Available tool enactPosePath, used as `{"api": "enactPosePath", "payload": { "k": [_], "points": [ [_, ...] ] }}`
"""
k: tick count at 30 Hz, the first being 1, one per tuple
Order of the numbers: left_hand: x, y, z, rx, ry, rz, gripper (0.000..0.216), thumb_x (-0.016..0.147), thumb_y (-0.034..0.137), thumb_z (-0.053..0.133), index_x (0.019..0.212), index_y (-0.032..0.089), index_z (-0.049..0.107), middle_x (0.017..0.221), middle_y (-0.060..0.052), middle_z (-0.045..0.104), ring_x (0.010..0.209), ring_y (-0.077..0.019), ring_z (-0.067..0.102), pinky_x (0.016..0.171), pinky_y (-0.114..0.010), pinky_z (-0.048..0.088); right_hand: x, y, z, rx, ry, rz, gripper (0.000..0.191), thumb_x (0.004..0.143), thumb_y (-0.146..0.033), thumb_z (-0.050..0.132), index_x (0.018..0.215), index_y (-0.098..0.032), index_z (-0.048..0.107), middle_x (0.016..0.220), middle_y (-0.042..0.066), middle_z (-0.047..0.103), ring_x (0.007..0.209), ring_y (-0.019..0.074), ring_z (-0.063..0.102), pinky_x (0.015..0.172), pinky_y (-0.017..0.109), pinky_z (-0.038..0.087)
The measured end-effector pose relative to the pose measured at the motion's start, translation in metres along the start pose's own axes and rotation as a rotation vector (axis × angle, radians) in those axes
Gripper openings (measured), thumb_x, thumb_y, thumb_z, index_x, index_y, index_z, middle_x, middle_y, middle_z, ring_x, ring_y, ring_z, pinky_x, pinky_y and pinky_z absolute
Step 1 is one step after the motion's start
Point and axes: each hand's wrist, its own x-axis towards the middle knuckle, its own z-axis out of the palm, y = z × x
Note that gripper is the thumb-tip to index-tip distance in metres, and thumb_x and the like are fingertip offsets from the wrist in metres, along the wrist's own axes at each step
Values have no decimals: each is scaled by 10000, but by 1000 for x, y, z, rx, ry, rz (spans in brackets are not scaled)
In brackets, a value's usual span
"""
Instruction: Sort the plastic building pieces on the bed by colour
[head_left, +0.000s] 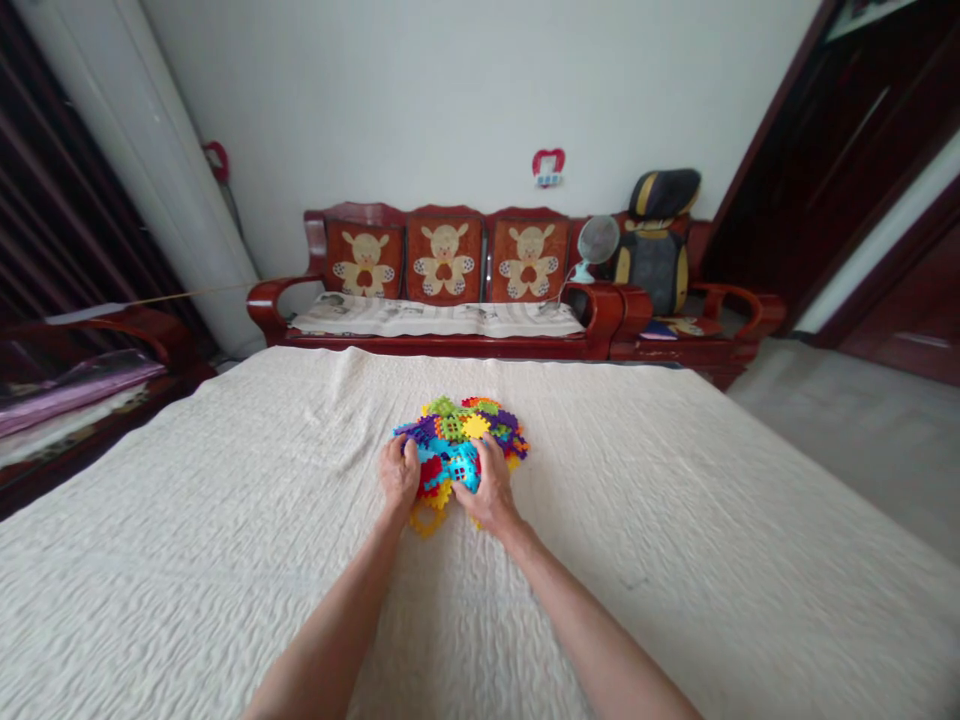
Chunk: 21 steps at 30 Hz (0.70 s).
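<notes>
Pale wall [450,100], red wooden sofa [420,346], then a cream cover [637,480] with the plastic pile [459,452] mid-cover. Left hand [399,472] and right hand [491,490] curl against the pile's near sides, can't tell if gripping. I'd go gently so the yellow piece [475,426] doesn't slide off.

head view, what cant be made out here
Head view: bottom of the colourful pile, hidden by pieces on top.
Head view: palms of the left hand and right hand, hidden by the hands' own backs.
Head view: fine detail on the red heart-shaped wall hanging, too small.
</notes>
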Motion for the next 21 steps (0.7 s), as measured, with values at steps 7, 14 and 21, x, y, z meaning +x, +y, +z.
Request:
{"api": "enactPosePath", "payload": {
  "k": [7,14,21],
  "points": [
    [13,8,14,7,-6,-20,397,940,337,389,1131,161,689,1218,-141,699,1197,-256,622,1082,-412,461,12,4,2,-17,38,-16,674,801,-335,658,1425,-184,452,1513,199,447,1420,366,423,1141,602,399],
    [28,9,6,36,-33,37,383,967,334,385,1124,189,703,1210,-120,714,1177,-250,635,1070,-401,463,9,11,-7,78,135,-35,509,909,-379,579,1375,-191,500,1402,170,563,1331,309,528,1109,547,456],
    [61,8,5,165,-130,-68,423,997,318,336,953,167,729,951,-118,740,964,-241,689,859,-337,506,14,21,-3,151,260,115,398,957,-398,529,1303,-203,549,1303,154,623,1237,285,590,1068,549,496]
  ]
}}
